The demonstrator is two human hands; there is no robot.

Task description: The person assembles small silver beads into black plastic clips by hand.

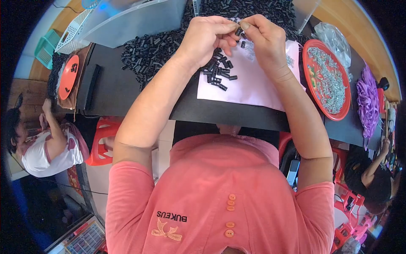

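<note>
Both my hands meet above a pale pink cloth (237, 94) on the dark table. My left hand (208, 37) pinches at a small black plastic piece (239, 31) with thumb and forefinger, its other fingers loosely curled. Closed on that same piece from the other side is my right hand (267, 44), thumb against forefinger. Fingertips partly hide what lies between them. Under the left hand, several short black cylinders (219, 76) are scattered on the cloth. Small silvery metal pieces (248, 51) lie on the cloth between the hands.
Loose black cylinders are heaped left of the cloth (144, 53) and beyond my hands. A clear plastic bin (131, 27) stands far left. At right, a red tray (307, 80) holds many silvery, spring-like pieces, near purple straps (367, 99). Other people sit at both sides.
</note>
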